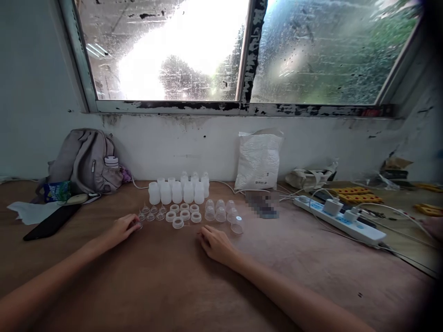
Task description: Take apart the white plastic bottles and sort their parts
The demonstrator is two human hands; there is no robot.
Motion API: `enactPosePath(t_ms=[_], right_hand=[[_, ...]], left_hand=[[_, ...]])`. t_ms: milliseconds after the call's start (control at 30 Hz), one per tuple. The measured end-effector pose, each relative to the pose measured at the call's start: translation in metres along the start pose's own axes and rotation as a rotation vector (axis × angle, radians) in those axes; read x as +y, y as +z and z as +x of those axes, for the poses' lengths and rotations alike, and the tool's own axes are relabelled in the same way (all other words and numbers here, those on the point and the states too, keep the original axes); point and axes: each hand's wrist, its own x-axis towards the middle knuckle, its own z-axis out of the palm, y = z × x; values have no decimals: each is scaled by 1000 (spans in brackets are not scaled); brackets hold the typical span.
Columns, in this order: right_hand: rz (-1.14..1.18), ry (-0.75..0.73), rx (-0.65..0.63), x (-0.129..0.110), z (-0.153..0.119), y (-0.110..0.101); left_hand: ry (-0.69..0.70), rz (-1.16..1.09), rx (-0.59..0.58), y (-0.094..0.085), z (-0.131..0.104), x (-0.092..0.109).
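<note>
My left hand (125, 228) is on the table at the left end of the small parts, its fingers pinched on a clear baby bottle nipple (139, 225). Several more clear nipples (151, 216) stand in rows just beyond it. My right hand (215, 243) rests on the table with fingers curled in, and I see nothing in them. Beyond it lie several white screw rings (178, 222) and clear bottle caps (220, 213). Behind these stand frosted white baby bottles (176, 192) in rows; a few at the back right have nipple tops.
A grey backpack (88, 161) and a black phone (51, 222) are at the left. A white plastic bag (259, 159) leans on the wall. At the right lie a power strip (342, 221) with cables and yellow plastic parts (358, 195). Another person's hand (432, 227) shows at the right edge.
</note>
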Motion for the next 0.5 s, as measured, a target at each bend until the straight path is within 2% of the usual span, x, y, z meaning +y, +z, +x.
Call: enactPosePath(t_ms=[100,233,333,400,500], right_hand=[[-30,-39,-70,-13,14,7],[-85,6,-125,-26,41,21],[-90,20,-142,-28,53,27],[-47,0,-106,-23,50,25],[57,-3,27,-10,33,13]], left_hand=[[49,-65,48,3,2,18],[195,-103,48,2,9,63],[312,-126,42,6,14,92],[343,-185,47,13,19,106],[346,-334,62,25,31,123]])
